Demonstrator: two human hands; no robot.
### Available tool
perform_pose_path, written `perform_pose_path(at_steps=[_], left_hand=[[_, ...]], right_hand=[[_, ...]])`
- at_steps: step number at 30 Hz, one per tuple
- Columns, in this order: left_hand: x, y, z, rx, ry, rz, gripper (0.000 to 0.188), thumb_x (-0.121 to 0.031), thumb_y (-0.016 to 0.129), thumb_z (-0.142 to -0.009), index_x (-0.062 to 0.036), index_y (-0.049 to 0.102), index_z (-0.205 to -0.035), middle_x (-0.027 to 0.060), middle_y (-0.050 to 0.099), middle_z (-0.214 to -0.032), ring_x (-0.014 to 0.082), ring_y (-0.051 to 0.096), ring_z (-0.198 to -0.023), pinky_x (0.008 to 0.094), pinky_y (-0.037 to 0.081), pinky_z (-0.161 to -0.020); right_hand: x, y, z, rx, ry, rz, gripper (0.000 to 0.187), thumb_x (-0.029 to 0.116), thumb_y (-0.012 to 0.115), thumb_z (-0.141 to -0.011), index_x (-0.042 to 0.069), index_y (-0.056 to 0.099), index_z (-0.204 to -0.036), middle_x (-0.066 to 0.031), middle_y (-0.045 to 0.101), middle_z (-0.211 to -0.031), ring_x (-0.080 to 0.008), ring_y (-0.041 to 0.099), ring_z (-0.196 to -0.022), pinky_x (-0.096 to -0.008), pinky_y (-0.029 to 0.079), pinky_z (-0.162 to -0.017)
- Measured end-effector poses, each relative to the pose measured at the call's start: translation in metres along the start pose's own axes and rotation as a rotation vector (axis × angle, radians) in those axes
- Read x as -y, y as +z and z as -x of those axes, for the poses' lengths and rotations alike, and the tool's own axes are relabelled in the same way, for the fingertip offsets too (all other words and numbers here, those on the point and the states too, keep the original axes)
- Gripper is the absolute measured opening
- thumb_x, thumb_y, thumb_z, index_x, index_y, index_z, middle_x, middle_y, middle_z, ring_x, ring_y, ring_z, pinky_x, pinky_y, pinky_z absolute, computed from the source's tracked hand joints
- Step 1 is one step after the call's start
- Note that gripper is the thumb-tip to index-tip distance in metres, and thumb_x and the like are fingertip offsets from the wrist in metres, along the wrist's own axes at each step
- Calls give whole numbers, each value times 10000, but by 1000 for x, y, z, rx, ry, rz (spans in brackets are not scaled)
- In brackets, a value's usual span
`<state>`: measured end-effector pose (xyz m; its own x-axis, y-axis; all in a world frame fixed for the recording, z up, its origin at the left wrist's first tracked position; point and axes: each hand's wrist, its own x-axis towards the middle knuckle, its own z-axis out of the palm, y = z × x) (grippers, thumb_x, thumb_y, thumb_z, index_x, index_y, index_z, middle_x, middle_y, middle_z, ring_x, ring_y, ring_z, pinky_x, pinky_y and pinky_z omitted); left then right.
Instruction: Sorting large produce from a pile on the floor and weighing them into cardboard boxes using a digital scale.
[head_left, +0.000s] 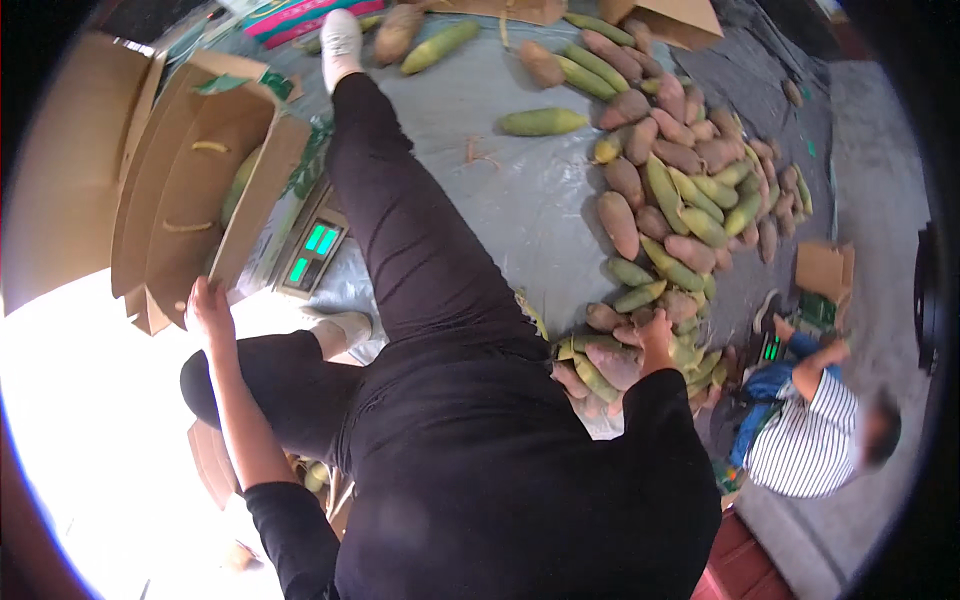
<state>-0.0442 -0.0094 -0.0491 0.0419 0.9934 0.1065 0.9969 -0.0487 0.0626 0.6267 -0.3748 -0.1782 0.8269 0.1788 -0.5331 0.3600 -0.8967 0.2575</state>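
Observation:
My left hand (208, 312) is closed on the near lower corner of an open cardboard box (150, 235) at the left. Inside the box lies a green, long vegetable (240, 185), mostly hidden by the box wall. My right hand (656, 342) reaches into the near end of a large pile at the right. Its fingers are bent against a reddish-brown tuber (641, 316), partly hidden by the hand. Around it lie more reddish-brown tubers (613, 366) and long green vegetables (592, 378), whose exact kind I cannot tell.
Beneath the box sits a scale with a lit green display (318, 240). A grey plastic sheet (440, 120) covers the floor. At the far edge are another cardboard box (680, 20) and a pink box (295, 20). A person in a striped shirt (805, 445) sits at the right beside another scale.

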Motion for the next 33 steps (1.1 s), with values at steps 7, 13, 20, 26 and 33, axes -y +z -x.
perform_pose_path(at_steps=[7, 13, 20, 26, 33], left_hand=[[-35, -12, -3, -17, -46, -8, 158, -80, 605, -705, -55, 543, -848, 116, 613, -882, 326, 579, -869, 429, 453, -715], [-41, -22, 4, 12, -56, -53, 126, -112, 613, -728, -83, 539, -826, 78, 600, -847, 277, 575, -858, 409, 428, -720], [-50, -30, 5, -29, -54, 8, 108, -127, 630, -714, -90, 567, -794, 57, 595, -806, 254, 575, -824, 397, 409, -725], [-45, -27, 7, -45, -40, 33, 69, -115, 602, -729, -102, 582, -793, 42, 589, -785, 237, 577, -819, 387, 408, -720], [-41, -30, 11, -79, -10, 56, 43, -115, 537, -771, -111, 579, -776, 40, 578, -747, 226, 576, -779, 382, 411, -716]], right_hand=[[11, 5, 0, -101, 62, -98, 606, 233, 724, -627, 70, 457, -1146, -170, 517, -1186, -364, 502, -1093, -432, 430, -906], [23, 4, -18, 98, -65, -367, 505, 232, 738, -603, 28, 546, -1023, -166, 608, -1039, -329, 574, -954, -395, 439, -839], [143, -43, -20, 162, -410, -1158, 509, 138, 731, -667, 73, 526, -1128, -20, 539, -950, -131, 507, -776, -254, 409, -629], [296, -196, 135, 249, -847, -1242, 516, 177, 705, -717, 63, 499, -1176, -13, 508, -1094, -111, 479, -911, -235, 390, -702], [415, -252, 264, 466, -1457, -1196, 472, 60, 689, -708, 13, 506, -1140, -69, 540, -1077, -148, 519, -991, -273, 431, -844]])
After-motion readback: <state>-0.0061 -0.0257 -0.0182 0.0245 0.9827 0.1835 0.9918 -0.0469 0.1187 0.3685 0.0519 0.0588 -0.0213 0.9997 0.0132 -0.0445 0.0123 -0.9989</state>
